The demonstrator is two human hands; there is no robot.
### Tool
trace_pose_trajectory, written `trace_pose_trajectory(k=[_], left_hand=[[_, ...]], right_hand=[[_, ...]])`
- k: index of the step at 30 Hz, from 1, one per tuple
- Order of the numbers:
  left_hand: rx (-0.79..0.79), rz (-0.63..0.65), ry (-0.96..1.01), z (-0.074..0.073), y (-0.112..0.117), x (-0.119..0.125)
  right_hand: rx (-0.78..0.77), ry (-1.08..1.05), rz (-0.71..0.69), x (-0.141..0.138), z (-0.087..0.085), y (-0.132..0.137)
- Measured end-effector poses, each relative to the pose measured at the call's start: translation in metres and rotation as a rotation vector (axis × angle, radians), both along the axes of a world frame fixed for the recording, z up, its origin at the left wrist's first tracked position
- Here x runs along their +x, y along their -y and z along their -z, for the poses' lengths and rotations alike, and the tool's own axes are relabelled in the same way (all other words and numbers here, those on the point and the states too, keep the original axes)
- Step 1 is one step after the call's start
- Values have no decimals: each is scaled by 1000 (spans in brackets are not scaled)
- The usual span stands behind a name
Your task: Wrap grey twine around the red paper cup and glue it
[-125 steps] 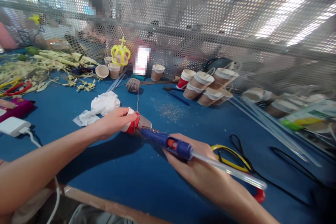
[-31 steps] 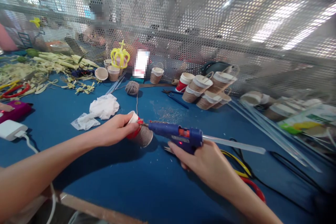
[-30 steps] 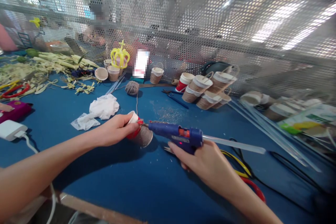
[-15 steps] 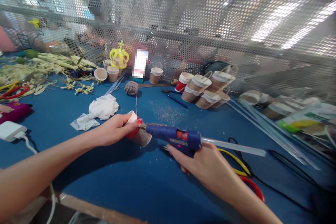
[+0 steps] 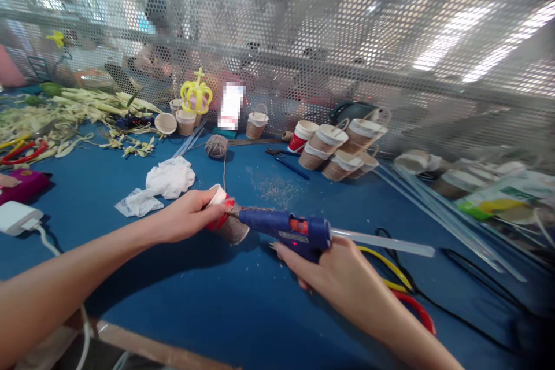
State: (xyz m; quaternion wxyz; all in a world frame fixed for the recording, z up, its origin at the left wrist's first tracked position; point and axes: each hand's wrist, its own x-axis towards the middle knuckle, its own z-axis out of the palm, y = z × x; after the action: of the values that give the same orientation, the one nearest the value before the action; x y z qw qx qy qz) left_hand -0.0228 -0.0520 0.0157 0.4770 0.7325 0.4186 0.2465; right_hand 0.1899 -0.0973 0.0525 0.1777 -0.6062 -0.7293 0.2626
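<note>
On table (image 5: 203,306), holds glue gun (image 5: 318,234) firmly in right hand (image 5: 333,272); with left hand (image 5: 186,217), grips tilted cup (image 5: 236,232) at near side, just left of nozzle (image 5: 235,210). Could burn left thumb (image 5: 218,209) through a slip, perhaps with hot tip; could drag yarn (image 5: 224,172) by a quick turn. Cannot see trigger, nor make out any glue.

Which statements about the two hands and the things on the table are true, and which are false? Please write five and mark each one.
1. The right hand holds a blue glue gun. True.
2. The left hand holds pliers. False: it holds a red-and-white cup.
3. A clear glue stick sticks out of the gun's back end. True.
4. The white tissue lies to the right of the gun. False: it lies to the left.
5. The yellow crown is farther back than the grey yarn ball. True.
</note>
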Motion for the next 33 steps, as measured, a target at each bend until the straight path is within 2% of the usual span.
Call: trace_pose_trajectory(k=[3, 7, 11, 16, 24, 33], left_hand=[[14, -20, 1, 0, 0, 0], [3, -60, -14, 0, -1, -1], [-38, -89, -20, 0, -2, -1], [-57, -108, -15, 0, -2, 1], [-66, -62, 34, -1, -2, 1], [-62, -30, 62, 3, -1, -1]], right_hand=[[89, 47, -28, 0, 0, 1], [216, 50, -157, 2, 6, 4], [151, 62, -195, 3, 13, 9], [94, 51, -248, 1, 10, 11], [271, 53, -128, 2, 7, -1], [41, -58, 23, 0, 6, -7]])
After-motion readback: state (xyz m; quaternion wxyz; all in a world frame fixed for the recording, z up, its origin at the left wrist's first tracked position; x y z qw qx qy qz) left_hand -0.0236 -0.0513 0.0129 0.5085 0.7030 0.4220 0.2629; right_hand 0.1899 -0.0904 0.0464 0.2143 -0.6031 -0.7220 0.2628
